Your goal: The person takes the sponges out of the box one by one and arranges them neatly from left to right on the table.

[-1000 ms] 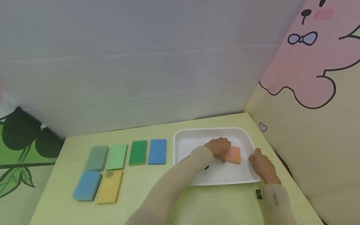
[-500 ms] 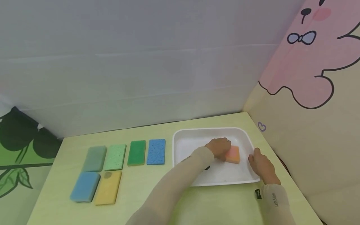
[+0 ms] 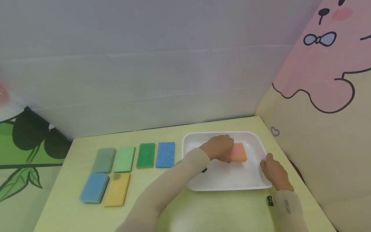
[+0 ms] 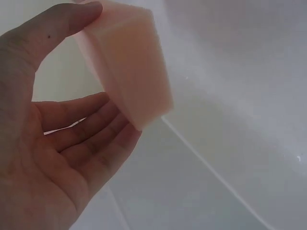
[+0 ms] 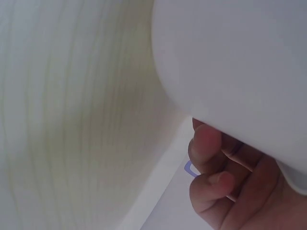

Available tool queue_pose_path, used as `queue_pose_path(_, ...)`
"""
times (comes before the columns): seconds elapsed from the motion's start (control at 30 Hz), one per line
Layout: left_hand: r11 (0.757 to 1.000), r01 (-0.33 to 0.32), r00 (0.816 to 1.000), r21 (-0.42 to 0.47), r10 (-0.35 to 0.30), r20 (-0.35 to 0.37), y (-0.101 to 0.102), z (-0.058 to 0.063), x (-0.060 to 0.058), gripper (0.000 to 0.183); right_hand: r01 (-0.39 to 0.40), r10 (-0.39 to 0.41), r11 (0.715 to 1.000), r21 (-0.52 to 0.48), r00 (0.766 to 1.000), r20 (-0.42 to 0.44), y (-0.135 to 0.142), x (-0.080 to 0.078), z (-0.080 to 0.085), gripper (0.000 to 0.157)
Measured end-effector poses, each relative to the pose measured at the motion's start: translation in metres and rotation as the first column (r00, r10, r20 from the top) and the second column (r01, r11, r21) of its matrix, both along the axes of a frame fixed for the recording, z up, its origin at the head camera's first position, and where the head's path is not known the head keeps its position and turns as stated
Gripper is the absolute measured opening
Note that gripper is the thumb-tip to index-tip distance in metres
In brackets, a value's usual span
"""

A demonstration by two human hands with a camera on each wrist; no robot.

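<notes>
Pinched in my left hand (image 3: 217, 148) is a pink-and-orange sponge (image 3: 239, 152), over the white tray (image 3: 232, 178). In the left wrist view, the thumb of the left hand (image 4: 53, 158) presses one face of the sponge (image 4: 132, 67) and the fingertips meet its other side. My right hand (image 3: 275, 172) grips the tray's right rim. From the right wrist view, the curled fingers of the right hand (image 5: 244, 187) lie along the edge of the tray's smooth outer wall (image 5: 230, 62), which hides part of them.
Several sponges lie left of the tray on the pale table (image 3: 220, 212): blue (image 3: 165, 155), dark green (image 3: 146, 155), light green (image 3: 124, 159), grey-green (image 3: 103, 160), thick blue (image 3: 94, 188) and yellow (image 3: 117, 190). Walls (image 3: 145, 80) close off the back and right side.
My left hand has raised the pink-and-orange sponge and drawn it slightly back and left in the tray. My right hand stays on the rim. The head view has shifted a little.
</notes>
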State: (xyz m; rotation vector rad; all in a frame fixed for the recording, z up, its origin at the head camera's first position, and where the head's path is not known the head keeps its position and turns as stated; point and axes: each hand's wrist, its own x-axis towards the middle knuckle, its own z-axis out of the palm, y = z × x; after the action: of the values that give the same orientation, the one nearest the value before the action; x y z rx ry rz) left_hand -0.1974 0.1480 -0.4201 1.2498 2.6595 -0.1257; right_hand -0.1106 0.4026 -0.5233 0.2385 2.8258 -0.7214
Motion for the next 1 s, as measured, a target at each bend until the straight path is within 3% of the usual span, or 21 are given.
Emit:
queue_pose_path(0.17,0.995,-0.079,0.997,0.058,0.079,0.008,-0.044,0.025,0.001,0.038,0.000,0.000,1.000,0.000,1.000,0.015,-0.002,-0.001,-0.001,0.030)
queue_pose_path(0.27,0.990,-0.124,0.991,0.059,0.126,-0.035,-0.072,0.039,0.004,0.043,-0.002,0.002,1.000,-0.002,1.000,0.029,-0.003,-0.001,0.000,0.031)
queue_pose_path(0.4,0.979,-0.193,0.976,0.062,0.198,-0.086,-0.106,0.051,0.008,0.045,0.000,0.000,1.000,0.001,0.999,0.037,-0.005,-0.001,0.003,0.031)
queue_pose_path(0.57,0.952,-0.296,0.952,0.075,0.300,-0.054,-0.144,0.057,0.015,0.040,-0.010,0.010,1.000,-0.005,0.999,0.049,-0.007,0.000,0.004,0.033)
queue_pose_path(0.7,0.924,-0.370,0.926,0.098,0.375,-0.038,-0.172,0.063,0.024,0.042,-0.014,0.014,1.000,-0.005,0.999,0.046,-0.007,0.000,0.004,0.035)
queue_pose_path(0.87,0.864,-0.475,0.874,0.164,0.485,-0.025,-0.205,0.068,0.034,0.041,-0.021,0.021,1.000,-0.002,0.999,0.037,-0.007,0.000,0.005,0.036)
queue_pose_path(1.0,0.814,-0.549,0.829,0.191,0.560,-0.007,-0.225,0.066,0.041,0.045,-0.022,0.022,1.000,-0.005,0.999,0.036,-0.007,0.000,0.006,0.034)
